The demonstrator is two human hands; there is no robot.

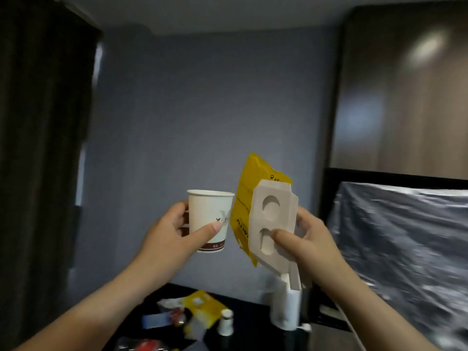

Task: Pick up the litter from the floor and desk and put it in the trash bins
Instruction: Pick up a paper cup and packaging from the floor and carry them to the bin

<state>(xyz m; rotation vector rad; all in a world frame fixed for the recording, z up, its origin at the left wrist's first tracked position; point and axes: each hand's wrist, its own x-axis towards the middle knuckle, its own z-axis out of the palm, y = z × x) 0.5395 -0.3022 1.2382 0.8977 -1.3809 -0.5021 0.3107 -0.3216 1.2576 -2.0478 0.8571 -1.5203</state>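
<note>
My left hand [174, 234] grips a white paper cup [210, 219] with a brown band, held upright at chest height. My right hand [304, 247] holds a beige moulded pulp tray [272, 224] with round hollows, thumb pressed on its front, together with a yellow plastic bag [249, 188] behind it. Both hands are raised in front of the grey wall, the cup's rim almost touching the yellow bag. Below them, on the dark desk [253, 312], lies more litter: a yellow packet [205, 306], a blue wrapper [154, 320] and red scraps [147, 347].
A small white bottle [225, 323] and a white cylinder [287, 310] stand on the desk. A monitor wrapped in clear plastic film [405, 239] fills the right. Dark curtains [38, 148] hang at the left, a wooden panel [405, 84] at the upper right. No bin is in view.
</note>
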